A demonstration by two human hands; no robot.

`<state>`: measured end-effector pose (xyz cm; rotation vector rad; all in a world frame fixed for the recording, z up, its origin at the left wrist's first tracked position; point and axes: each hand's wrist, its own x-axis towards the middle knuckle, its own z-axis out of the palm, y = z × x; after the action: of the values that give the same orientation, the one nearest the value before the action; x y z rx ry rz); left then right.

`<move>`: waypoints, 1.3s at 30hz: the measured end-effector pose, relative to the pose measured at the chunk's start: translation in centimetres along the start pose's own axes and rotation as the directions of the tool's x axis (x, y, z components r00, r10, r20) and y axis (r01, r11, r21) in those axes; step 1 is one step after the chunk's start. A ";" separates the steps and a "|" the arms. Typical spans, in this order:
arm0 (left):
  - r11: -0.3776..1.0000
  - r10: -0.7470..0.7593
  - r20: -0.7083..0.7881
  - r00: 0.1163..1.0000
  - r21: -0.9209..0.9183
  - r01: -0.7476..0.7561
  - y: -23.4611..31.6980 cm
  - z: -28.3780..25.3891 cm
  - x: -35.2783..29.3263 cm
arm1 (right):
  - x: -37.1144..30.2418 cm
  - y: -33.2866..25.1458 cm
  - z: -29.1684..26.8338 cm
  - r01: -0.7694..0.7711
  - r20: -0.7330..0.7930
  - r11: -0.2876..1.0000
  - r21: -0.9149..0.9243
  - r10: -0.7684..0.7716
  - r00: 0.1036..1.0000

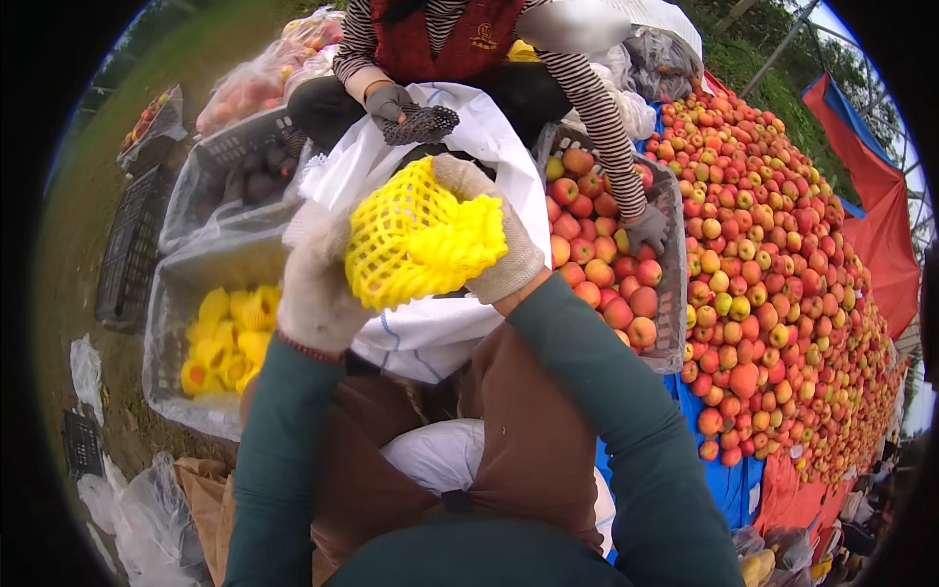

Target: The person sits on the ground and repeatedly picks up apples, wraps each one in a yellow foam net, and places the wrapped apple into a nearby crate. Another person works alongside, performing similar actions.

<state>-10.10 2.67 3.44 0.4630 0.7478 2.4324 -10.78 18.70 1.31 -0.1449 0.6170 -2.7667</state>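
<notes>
A yellow foam fruit net point(406, 240) is stretched between my two gloved hands in front of me. My left hand point(321, 279) closes on its left edge, the fingertips partly hidden behind it. My right hand point(492, 230) is wrapped round the bunched right end, thumb toward the top. Whether an apple sits inside the net I cannot tell. Below the net lies a large white woven sack point(421, 338). To the right, a crate point(667, 284) holds red apples point(587, 249).
Across from me a person's gloved hand point(648, 229) reaches into the apple crate; their other hand holds a dark net point(421, 125). At left a lined crate point(161, 338) holds yellow-netted fruit point(230, 338), beside a crate of dark-netted fruit point(256, 176). A big apple heap point(773, 274) spreads right.
</notes>
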 end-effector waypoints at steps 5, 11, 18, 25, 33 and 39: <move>0.967 -0.218 0.088 0.972 0.152 0.203 -2.3 -1.4 -2.0 | 0.6 -0.2 -0.5 -0.049 0.063 0.998 -0.038 0.051 0.997; 0.719 0.270 0.127 0.954 0.632 -0.288 2.0 2.3 -4.5 | 0.6 1.5 -0.1 0.844 0.798 -0.016 -0.535 -0.336 0.500; 0.966 0.181 -0.160 0.970 0.213 -0.145 -4.1 4.6 -4.8 | -4.2 2.5 1.9 -0.210 0.341 0.934 0.288 0.105 0.934; 0.882 -0.025 -0.015 1.000 0.471 0.029 -2.9 6.3 -5.3 | -5.8 1.1 2.3 0.067 0.192 0.989 -0.129 -0.041 0.981; 0.945 0.210 0.066 0.976 0.242 -0.219 -0.4 6.0 -3.1 | -7.7 -9.3 -9.8 0.376 -0.261 0.635 -0.675 -0.682 0.683; 0.948 -0.067 -0.237 0.969 0.289 0.136 -3.0 1.2 -1.8 | -6.8 -5.7 -23.2 -0.391 -0.220 -0.516 -0.762 -0.362 0.906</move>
<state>-6.96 4.21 2.26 0.2566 1.2237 2.3031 -9.66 35.00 -17.40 0.1839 3.0532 -0.7796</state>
